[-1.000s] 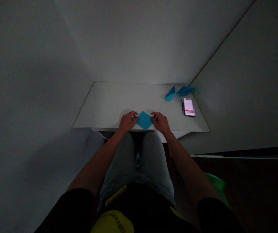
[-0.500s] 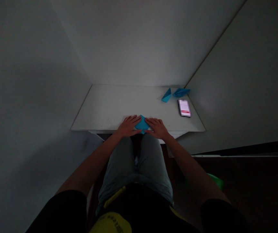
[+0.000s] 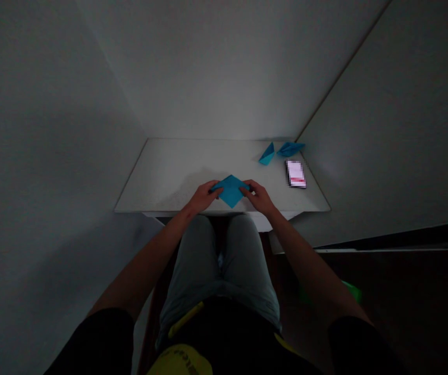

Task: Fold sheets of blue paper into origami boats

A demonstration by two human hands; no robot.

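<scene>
A folded sheet of blue paper (image 3: 232,190), diamond-shaped, is held between my two hands above the front part of the white table (image 3: 169,172). My left hand (image 3: 206,195) pinches its left corner, thumb on top and fingers behind. At the right corner my right hand (image 3: 258,195) grips the paper the same way. Fingertips beneath the paper are partly hidden. Farther back on the right lie two folded blue paper pieces: a small paper boat shape (image 3: 266,154) and a longer pointed one (image 3: 290,149).
A phone (image 3: 296,174) with a lit, blurred screen lies at the table's right side. Walls enclose the table at the left, back and right. Below the front edge are my legs (image 3: 224,260); a green object (image 3: 352,291) is on the dark floor at right.
Both hands were flat on the paper at the table's front edge. Now they pinch its side corners, and the paper is lifted and slightly farther from me.
</scene>
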